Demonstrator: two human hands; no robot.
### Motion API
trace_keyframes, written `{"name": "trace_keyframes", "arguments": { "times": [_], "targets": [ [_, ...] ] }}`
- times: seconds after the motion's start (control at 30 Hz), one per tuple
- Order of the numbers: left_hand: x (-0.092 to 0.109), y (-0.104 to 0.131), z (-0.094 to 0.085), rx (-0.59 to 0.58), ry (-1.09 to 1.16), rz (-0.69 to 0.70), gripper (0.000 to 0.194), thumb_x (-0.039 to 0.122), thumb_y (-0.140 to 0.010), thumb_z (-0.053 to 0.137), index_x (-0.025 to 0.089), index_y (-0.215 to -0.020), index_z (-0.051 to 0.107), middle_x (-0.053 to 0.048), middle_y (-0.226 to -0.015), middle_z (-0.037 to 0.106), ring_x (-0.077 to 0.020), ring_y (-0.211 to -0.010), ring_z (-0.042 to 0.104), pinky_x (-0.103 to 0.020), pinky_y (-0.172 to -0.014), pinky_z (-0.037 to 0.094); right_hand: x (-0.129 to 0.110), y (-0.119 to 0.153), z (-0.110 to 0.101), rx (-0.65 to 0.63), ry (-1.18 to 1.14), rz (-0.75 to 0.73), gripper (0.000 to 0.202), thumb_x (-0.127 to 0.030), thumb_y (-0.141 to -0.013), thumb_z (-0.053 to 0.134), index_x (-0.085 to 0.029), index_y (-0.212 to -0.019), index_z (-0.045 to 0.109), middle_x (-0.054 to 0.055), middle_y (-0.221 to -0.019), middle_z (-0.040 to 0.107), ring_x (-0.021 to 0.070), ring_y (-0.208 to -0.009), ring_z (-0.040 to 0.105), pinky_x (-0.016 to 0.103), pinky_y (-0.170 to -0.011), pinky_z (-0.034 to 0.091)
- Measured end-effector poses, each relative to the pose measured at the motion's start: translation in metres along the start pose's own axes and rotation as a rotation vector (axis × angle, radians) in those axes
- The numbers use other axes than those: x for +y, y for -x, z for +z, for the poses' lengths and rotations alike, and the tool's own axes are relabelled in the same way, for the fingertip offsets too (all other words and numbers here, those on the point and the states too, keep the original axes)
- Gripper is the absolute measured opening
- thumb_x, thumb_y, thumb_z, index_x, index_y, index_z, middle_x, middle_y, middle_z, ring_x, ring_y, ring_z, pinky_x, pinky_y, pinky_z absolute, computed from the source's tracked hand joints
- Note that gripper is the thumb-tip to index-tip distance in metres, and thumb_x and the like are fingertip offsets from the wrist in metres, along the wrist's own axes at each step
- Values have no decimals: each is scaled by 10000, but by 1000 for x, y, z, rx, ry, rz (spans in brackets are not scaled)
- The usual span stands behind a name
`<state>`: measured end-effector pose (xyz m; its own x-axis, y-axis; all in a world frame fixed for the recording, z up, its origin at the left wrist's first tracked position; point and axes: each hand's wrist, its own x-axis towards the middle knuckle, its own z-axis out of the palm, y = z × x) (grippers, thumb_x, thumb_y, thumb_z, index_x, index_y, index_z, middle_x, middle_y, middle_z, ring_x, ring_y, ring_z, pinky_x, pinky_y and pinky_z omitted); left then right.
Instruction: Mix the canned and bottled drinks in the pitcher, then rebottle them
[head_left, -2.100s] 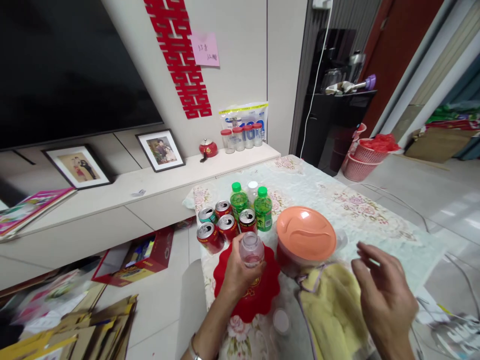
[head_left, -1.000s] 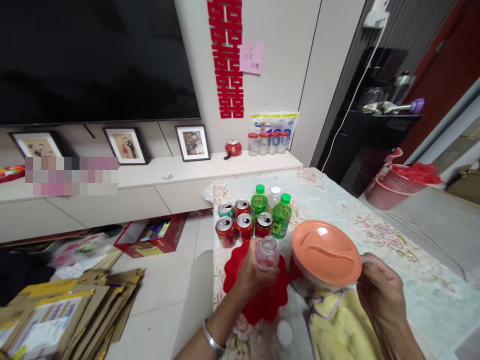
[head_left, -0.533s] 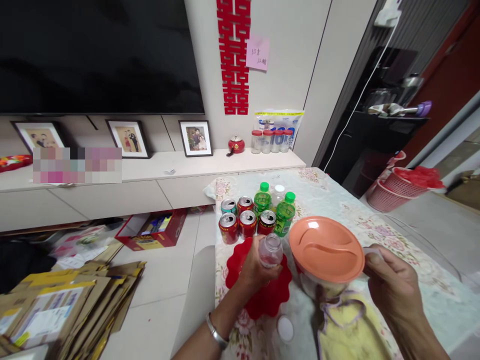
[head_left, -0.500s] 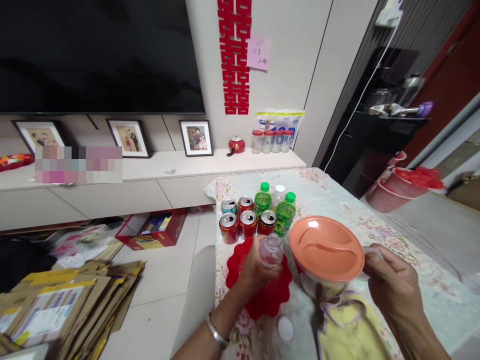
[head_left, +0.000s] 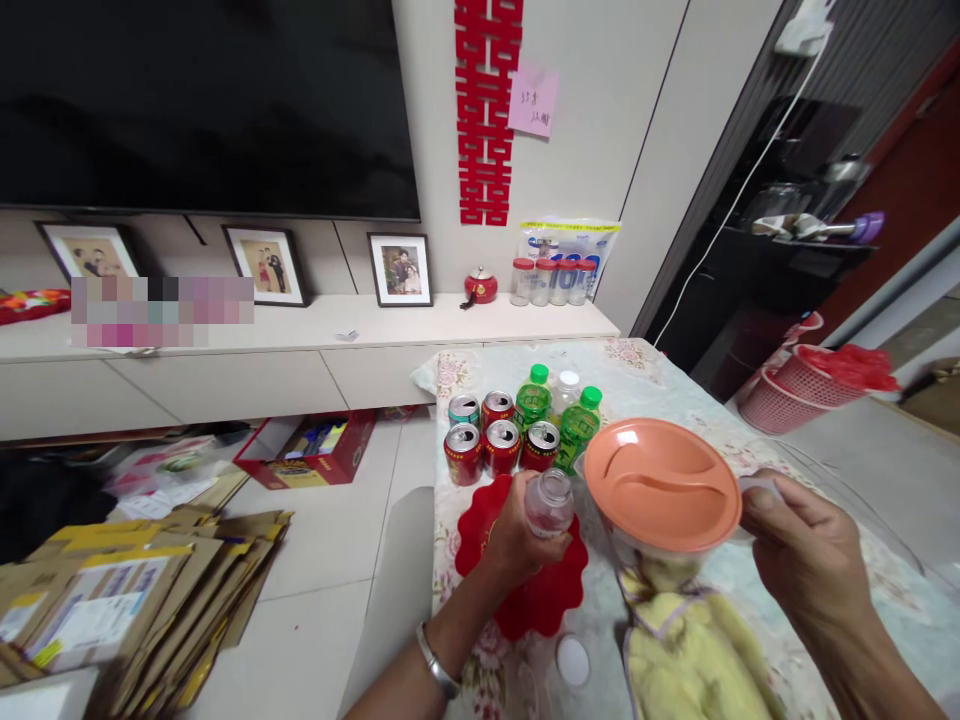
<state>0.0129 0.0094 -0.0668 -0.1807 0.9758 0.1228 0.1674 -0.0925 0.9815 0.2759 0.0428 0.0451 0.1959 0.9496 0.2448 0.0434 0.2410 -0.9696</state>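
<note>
My left hand (head_left: pixel 517 540) is wrapped round a clear open bottle (head_left: pixel 549 505), held upright above a red scalloped mat (head_left: pixel 540 600). My right hand (head_left: pixel 806 530) grips the handle of a clear pitcher (head_left: pixel 637 565), which has an orange lid (head_left: pixel 660 485) and tilts slightly. The pitcher is just right of the bottle, not touching it. A white cap (head_left: pixel 573 660) lies near the table's front. Below the pitcher is a yellow cloth (head_left: pixel 690 655) with purple edging.
Behind the mat stand several drink cans (head_left: pixel 502 445) and green-capped bottles (head_left: pixel 579 430), beside a white-capped one. Flattened cardboard (head_left: pixel 187 600) and a red box (head_left: pixel 307 450) lie on the floor at left. Pink baskets (head_left: pixel 787 395) stand at right.
The pitcher and its lid have tilted a little more, and my right hand has risen slightly. The camera view has shifted slightly. My left hand still holds the bottle.
</note>
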Motion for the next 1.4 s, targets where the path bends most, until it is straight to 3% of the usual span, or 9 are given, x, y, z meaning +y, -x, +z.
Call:
{"name": "trace_keyframes", "arguments": {
  "times": [0.2, 0.5, 0.7, 1.4],
  "targets": [
    [5, 1, -1, -12, 20, -2, 578, 155, -594, 743, 257, -1124, 534, -62, -1001, 712, -252, -824, 698, -369, -749, 567, 1, -2, -9, -82, 110, -8, 449, -594, -661, 900, -217, -570, 673, -16, -542, 497, 132, -531, 407, 293, -480, 324],
    [1, 3, -1, -10, 40, 2, 605, 138, -594, 755, 260, -1145, 538, -76, -1070, 726, -274, -919, 710, -392, -824, 576, -7, -5, -3, -109, 222, -15, 523, -651, -673, 868, -208, -546, 621, -21, -535, 449, 125, -522, 368, 294, -477, 290],
    [-1, 1, 0, 1, 54, -6, 628, 169, -568, 773, 270, -1150, 562, -49, -1050, 743, -259, -900, 725, -367, -805, 590, -6, -9, -8, -170, 276, -17, 475, -634, -715, 844, -208, -598, 669, 15, -577, 543, 156, -549, 439, 309, -486, 335],
    [-8, 0, 1, -15, 37, 21, 674, 173, -578, 796, 254, -1184, 512, -62, -1073, 713, -252, -927, 717, -376, -816, 599, -6, -12, -10, -238, 376, -6, 426, -612, -761, 810, -232, -622, 675, 29, -615, 573, 200, -620, 478, 342, -543, 349]
  ]
}}
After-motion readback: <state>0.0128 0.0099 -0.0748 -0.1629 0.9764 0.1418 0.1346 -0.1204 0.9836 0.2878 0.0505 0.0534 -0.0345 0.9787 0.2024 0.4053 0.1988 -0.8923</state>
